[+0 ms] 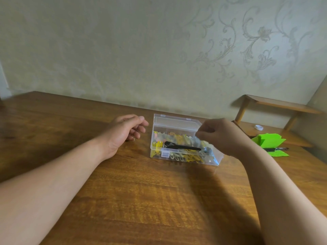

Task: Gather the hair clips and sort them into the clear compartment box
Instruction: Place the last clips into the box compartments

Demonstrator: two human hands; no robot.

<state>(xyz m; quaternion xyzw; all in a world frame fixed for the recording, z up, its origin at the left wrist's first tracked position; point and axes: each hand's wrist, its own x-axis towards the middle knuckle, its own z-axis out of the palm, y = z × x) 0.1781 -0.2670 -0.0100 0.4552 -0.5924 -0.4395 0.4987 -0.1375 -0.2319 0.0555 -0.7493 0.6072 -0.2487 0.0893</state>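
Note:
The clear compartment box (pixel 156 148) sits on the wooden table (pixel 141 200), right of centre. Inside lie several yellow hair clips (pixel 158 145), a long black clip (pixel 184 147) and pale clips along the front. Its clear lid (pixel 175 122) stands half raised, tilted over the back of the box. My right hand (pixel 223 137) pinches the lid's right front corner; the fingertips look blurred. My left hand (pixel 123 131) rests on the table just left of the box, fingers loosely curled, holding nothing and not touching the box.
Bright green paper sheets (pixel 267 140) and a black pen (pixel 277 149) lie to the right of the box. A low wooden shelf (pixel 279 103) stands against the patterned wall at the right, with a small white round object (pixel 258 127) beneath it.

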